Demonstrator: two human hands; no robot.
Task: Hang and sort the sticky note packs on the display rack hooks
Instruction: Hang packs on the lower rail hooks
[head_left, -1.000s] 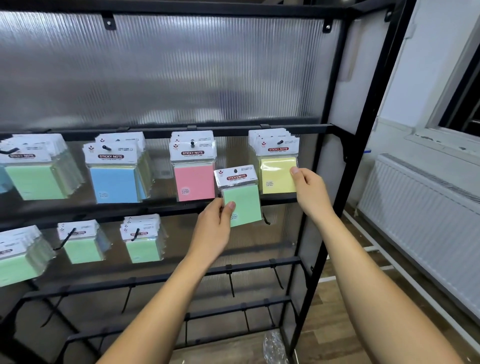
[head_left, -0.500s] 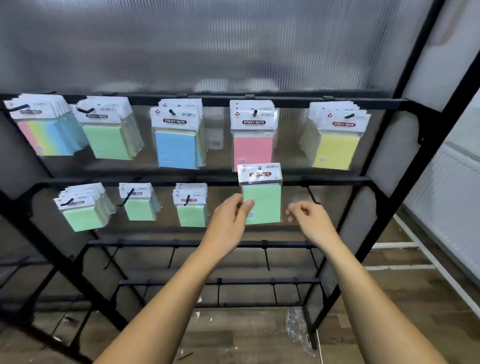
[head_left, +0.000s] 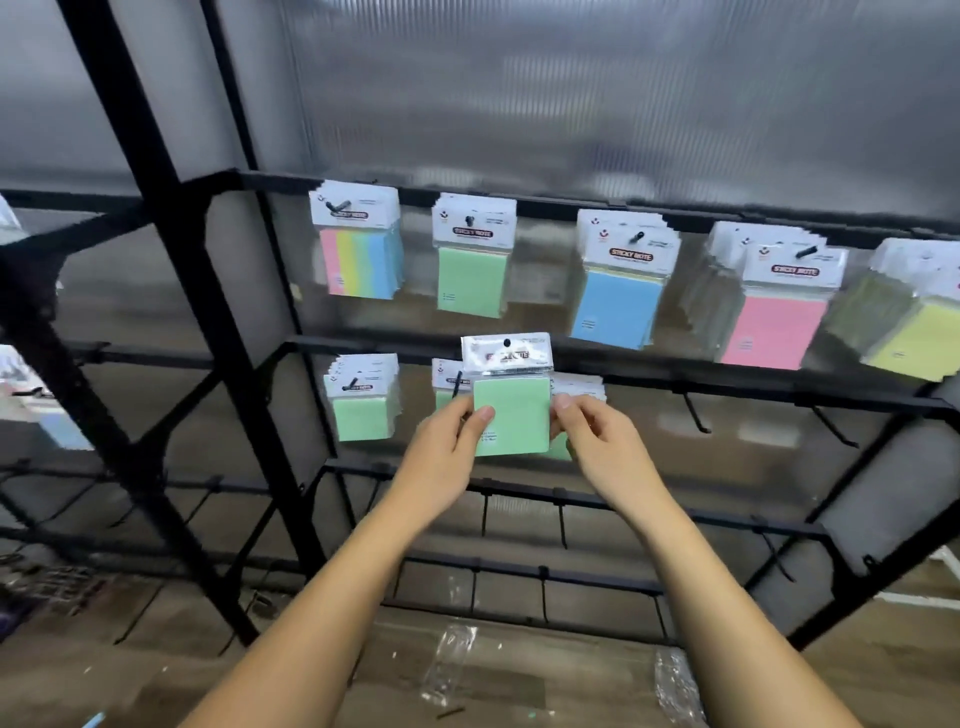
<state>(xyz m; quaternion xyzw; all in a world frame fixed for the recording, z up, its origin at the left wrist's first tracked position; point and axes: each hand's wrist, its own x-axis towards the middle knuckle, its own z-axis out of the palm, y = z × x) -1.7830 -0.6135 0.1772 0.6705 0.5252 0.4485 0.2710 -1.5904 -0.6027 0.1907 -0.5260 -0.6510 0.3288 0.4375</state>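
Far left, a black post (head_left: 171, 291) of the rack cuts across the view, with blurred packs (head_left: 31, 395) beyond it at the edge. Top rail (head_left: 571, 208) next, hooks loaded: a rainbow pack (head_left: 361, 262) first, then a green stack (head_left: 471, 280), a blue stack (head_left: 615, 306), a pink stack (head_left: 774, 332), and a yellow stack (head_left: 914, 332) running off the right edge. Each hangs by its white header card on a black hook.

Down to the second rail (head_left: 727, 387). A small green stack (head_left: 361, 415) hangs at its left end. Just right of it another small stack (head_left: 445, 379) peeks out, mostly hidden; its hook (head_left: 457, 383) shows in front of the header. And here's the action: the held pack (head_left: 511, 421), green with a white header, upright in front of that rail, between the two hands, its hang hole free of any hook. The left hand (head_left: 441, 457) grasps its left edge, thumb on the front face, fingers curled behind. The right hand (head_left: 597, 447) pinches the right edge, fingers bent round it. Behind that hand a third small stack (head_left: 579, 387) just shows.

Further right on this rail, two bare hooks (head_left: 696, 415) stick out. Lower rails carry more bare hooks (head_left: 562, 525). On the wooden floor (head_left: 857, 675) below lie clear plastic wrappers (head_left: 447, 660).
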